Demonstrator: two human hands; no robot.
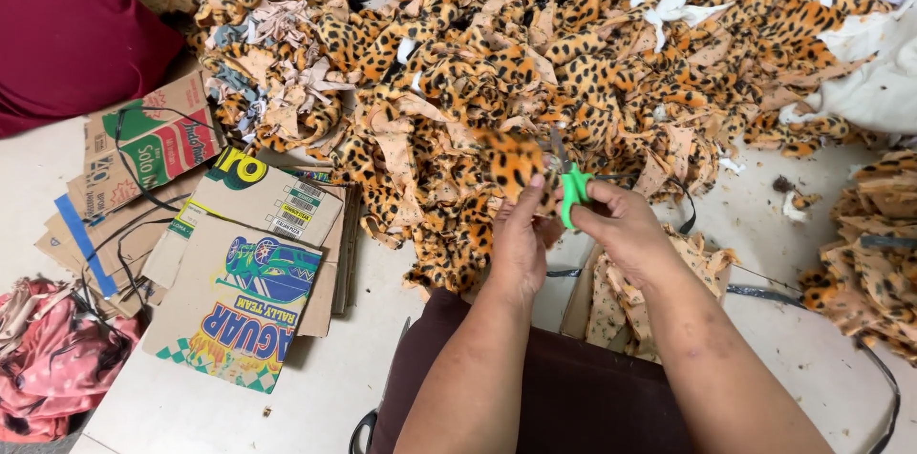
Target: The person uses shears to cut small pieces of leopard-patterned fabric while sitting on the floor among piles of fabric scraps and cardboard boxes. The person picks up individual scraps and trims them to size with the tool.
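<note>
Gripping a leopard-print fabric piece [509,164] in the left hand [519,242], just above a big heap of like scraps [535,53]. Closed around green-handled scissors [571,189] in the right hand [626,225], blades touching the piece. Flattened cardboard boxes [239,253] lying left on the floor.

Your left hand [521,239] and right hand [621,225] meet before a fabric heap [535,53], a fabric piece [511,163] and scissors [571,189] between them. Flattened cardboard boxes [239,263] lie to your left, a smaller scrap pile [874,253] to your right.
</note>
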